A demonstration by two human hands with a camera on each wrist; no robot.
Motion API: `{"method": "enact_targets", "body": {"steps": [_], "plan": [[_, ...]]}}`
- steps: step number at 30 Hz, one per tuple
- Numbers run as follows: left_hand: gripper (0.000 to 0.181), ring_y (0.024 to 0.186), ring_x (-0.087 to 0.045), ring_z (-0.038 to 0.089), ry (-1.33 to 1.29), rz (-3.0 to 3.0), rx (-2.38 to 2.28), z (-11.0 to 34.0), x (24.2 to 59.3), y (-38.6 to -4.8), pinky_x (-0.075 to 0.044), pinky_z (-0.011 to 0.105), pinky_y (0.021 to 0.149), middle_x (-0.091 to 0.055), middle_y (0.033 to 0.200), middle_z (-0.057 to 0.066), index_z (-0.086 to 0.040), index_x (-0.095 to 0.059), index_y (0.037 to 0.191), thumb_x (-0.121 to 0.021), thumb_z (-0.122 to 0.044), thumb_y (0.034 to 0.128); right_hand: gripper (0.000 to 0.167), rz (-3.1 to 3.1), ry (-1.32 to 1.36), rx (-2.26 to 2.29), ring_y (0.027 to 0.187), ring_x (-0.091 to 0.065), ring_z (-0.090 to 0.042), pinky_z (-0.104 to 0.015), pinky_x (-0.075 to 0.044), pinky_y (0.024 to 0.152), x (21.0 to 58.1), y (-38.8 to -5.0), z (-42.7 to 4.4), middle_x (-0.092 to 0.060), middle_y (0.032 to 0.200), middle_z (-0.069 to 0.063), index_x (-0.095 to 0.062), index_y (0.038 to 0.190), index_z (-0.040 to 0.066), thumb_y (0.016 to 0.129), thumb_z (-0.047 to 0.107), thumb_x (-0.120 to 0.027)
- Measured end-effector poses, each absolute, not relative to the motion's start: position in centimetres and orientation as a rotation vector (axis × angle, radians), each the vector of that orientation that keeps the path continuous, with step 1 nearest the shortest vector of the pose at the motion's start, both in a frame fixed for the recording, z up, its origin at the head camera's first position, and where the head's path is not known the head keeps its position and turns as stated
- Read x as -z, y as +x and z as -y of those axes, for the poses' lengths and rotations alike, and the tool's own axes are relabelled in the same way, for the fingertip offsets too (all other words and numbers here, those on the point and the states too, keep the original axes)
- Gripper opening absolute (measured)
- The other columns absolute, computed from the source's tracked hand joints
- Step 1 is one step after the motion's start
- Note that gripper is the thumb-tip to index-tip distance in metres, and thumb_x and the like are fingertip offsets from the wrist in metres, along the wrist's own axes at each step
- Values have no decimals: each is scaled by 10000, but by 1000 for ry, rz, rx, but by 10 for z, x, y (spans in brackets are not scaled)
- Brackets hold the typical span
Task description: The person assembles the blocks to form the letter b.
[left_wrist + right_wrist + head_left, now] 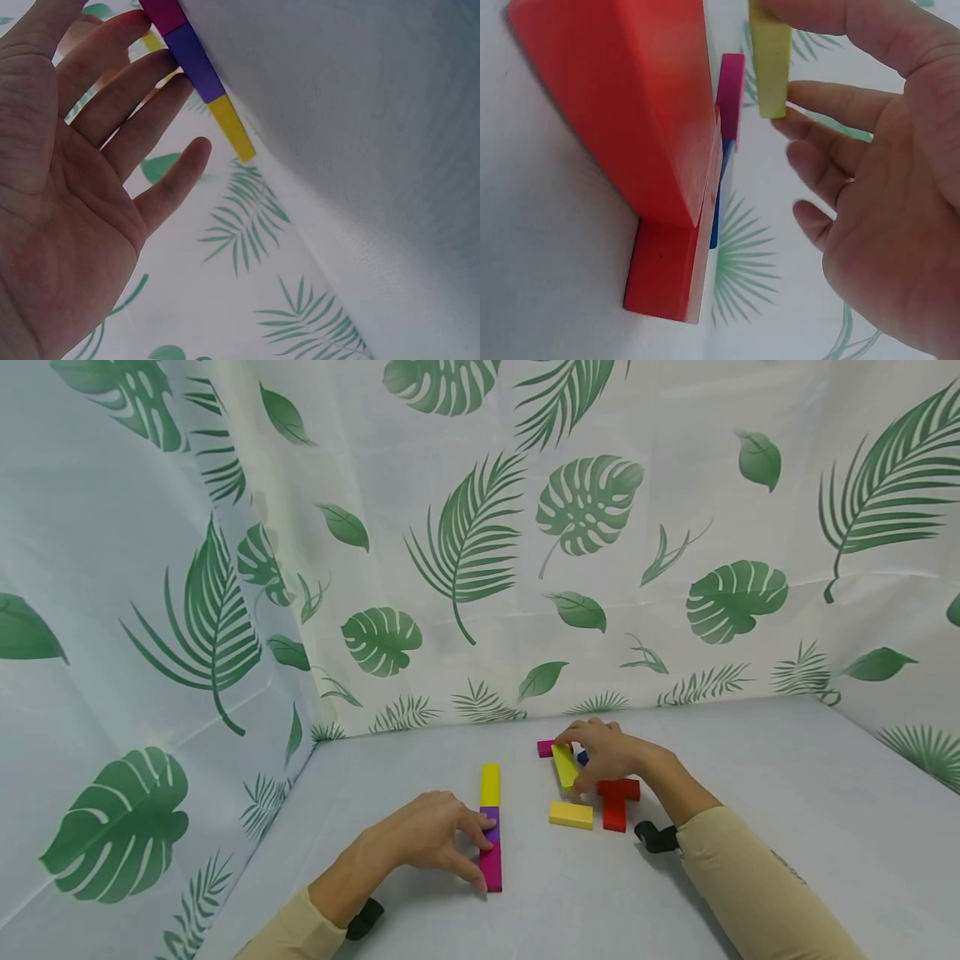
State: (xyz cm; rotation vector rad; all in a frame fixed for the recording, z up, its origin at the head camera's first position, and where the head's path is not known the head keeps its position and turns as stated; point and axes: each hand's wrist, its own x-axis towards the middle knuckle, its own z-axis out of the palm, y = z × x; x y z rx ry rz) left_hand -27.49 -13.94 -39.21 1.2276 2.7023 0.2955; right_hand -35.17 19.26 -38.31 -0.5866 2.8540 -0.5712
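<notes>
A straight row on the table has a yellow block (490, 785) at its far end, a purple block (492, 824) in the middle and a magenta block (491, 868) nearest me. My left hand (431, 835) touches the row's left side, fingers loosely extended and thumb by the magenta block's near end. Between thumb and fingers, my right hand (606, 753) pinches another yellow block (564, 767); in the right wrist view this held block (771, 67) appears raised off the table. Just below that hand, a darker yellow block (572, 814) lies flat.
Two red blocks (614, 814) touch each other beneath my right wrist. Farther back are a second magenta block (546, 749) and a blue block (582, 758), partly hidden by my right hand. A leaf-patterned sheet (480, 568) hangs behind and beside the table.
</notes>
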Motion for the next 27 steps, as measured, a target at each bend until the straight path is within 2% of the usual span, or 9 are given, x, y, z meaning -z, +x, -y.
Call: {"method": "enact_targets", "body": {"steps": [7, 11, 16, 19, 27], "plan": [[523, 1201, -640, 45, 1226, -2696, -300, 139, 392, -276, -496, 224, 899, -699, 1298, -222, -395, -805, 1125, -835, -707, 707, 792, -2861, -637, 656, 1393, -404, -436, -600, -553, 947, 381, -352, -187, -458, 1569, -147, -578, 1475, 208, 764, 331, -907], [532, 1214, -650, 42, 1256, -2694, -308, 140, 393, -276, -510, 211, 900, -707, 1293, -206, -382, -808, 1123, -834, -710, 705, 810, -2891, -683, 664, 1442, -376, -432, -652, -497, 1020, 383, -354, -184, -436, 1596, -156, -561, 1494, 186, 775, 334, -904], [538, 1235, -653, 42, 1288, -2691, -316, 140, 392, -275, -520, 201, 899, -714, 1290, -186, -362, -812, 1123, -834, -704, 708, 834, -2944, -738, 669, 1462, -381, -405, -710, -345, 1133, 387, -357, -178, -460, 1584, -154, -551, 1507, 166, 777, 366, -902], [538, 1241, -651, 44, 1285, -2689, -316, 140, 392, -276, -522, 204, 906, -714, 1292, -183, -361, -812, 1126, -831, -704, 712, 834, -2984, -765, 677, 1445, -409, -384, -705, -272, 1164, 388, -358, -173, -487, 1560, -149, -557, 1503, 154, 777, 383, -899], [532, 1239, -653, 43, 1280, -2679, -324, 140, 392, -276, -523, 195, 899, -716, 1289, -180, -360, -812, 1125, -833, -697, 714, 845, -3069, -811, 706, 1406, -420, -372, -656, -279, 1145, 389, -358, -163, -501, 1535, -152, -544, 1517, 135, 785, 371, -892]]}}
